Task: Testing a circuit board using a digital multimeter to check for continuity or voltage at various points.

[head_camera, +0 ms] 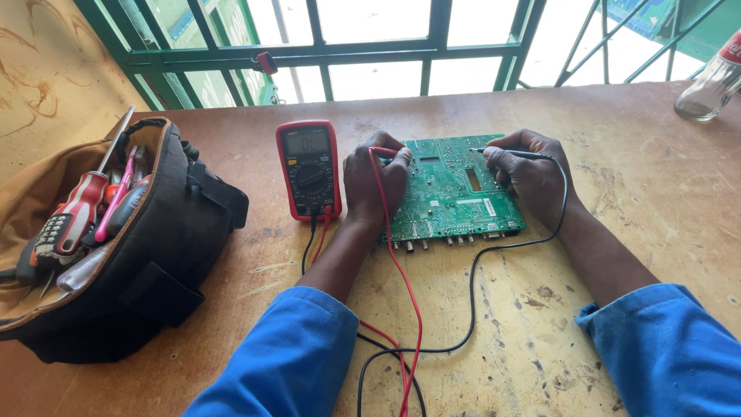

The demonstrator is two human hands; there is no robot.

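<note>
two hands work over a green circuit board (451, 189) that lies flat on the worn wooden table (633, 201), a little right of the frame's centre. the left hand (376, 181) rests on the board's left edge, its fingers curled around a red probe (388, 154) whose red lead (401, 270) runs down toward the bottom of the frame. the right hand (529, 176) sits on the board's right side, fingers pinched on a black probe (513, 154) like a pen, tip pointing left onto the board; its black lead (505, 247) loops round the wrist and down across the table. both forearms end in blue sleeves at the bottom of the frame.

just left of the left hand lies a red multimeter (309, 168), face up, with both leads plugged into its lower end. further left, an open black and tan tool bag (154, 247) holds screwdrivers (85, 202) with red and pink handles. in the upper right corner stands a clear glass bottle (710, 85). along the top runs a green window grille (370, 54).
</note>
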